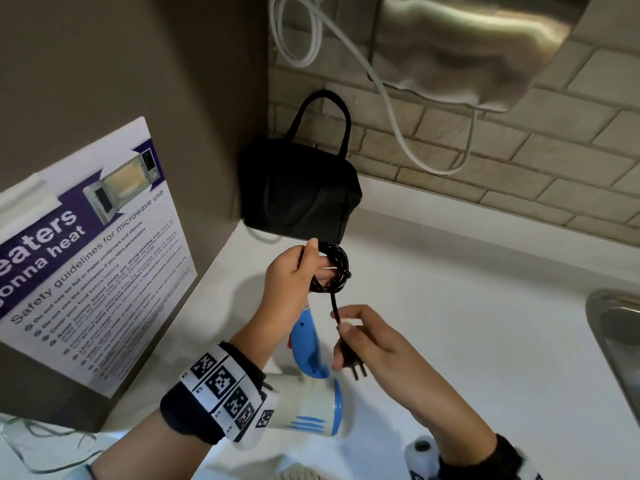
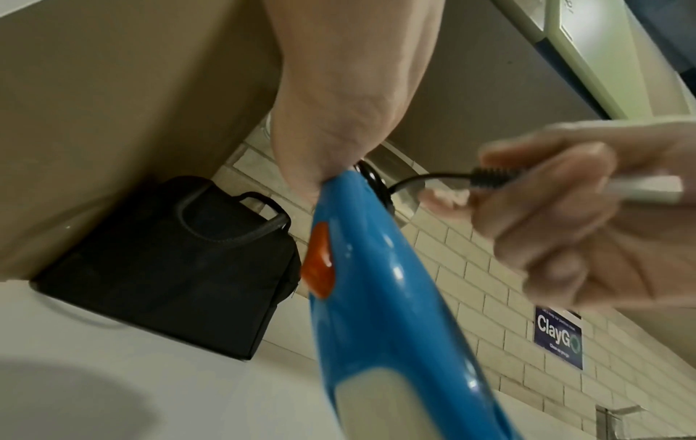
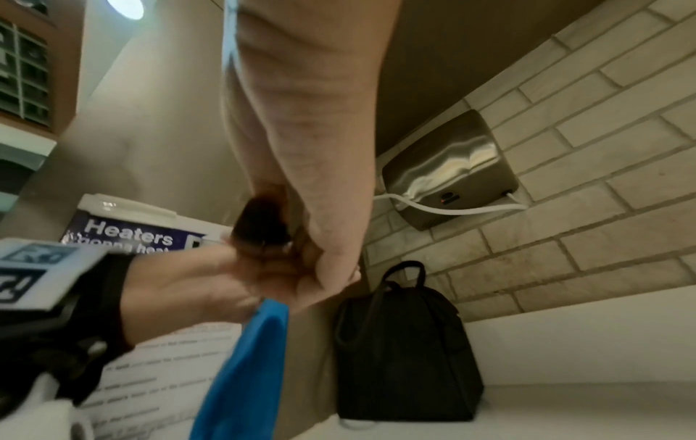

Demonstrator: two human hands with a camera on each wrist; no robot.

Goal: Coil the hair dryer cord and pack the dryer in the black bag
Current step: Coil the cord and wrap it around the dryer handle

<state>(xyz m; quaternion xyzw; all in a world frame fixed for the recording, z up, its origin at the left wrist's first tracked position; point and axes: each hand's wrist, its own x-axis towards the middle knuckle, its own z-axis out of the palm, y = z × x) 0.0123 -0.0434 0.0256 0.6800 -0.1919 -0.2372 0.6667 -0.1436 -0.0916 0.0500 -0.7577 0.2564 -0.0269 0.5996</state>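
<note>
My left hand [image 1: 310, 266] grips the end of the blue handle of the hair dryer [image 1: 306, 341], whose white and blue body [image 1: 311, 403] hangs down toward me. The black cord [image 1: 334, 268] is wound in a tight coil around the left fingers. A short straight length runs down to the plug [image 1: 355, 363]. My right hand [image 1: 343, 327] pinches the cord just above the plug. The left wrist view shows the blue handle [image 2: 376, 282] with its orange switch [image 2: 320, 263] and the right hand [image 2: 557, 226]. The black bag [image 1: 298, 188] stands upright in the corner behind the hands, apparently closed.
A steel hand dryer [image 1: 467, 46] hangs on the brick wall, and its white cable [image 1: 401, 140] loops down to the right of the bag. A microwave safety poster [image 1: 97, 254] leans at the left. A metal sink [image 1: 616, 341] borders the white counter [image 1: 467, 289] on the right.
</note>
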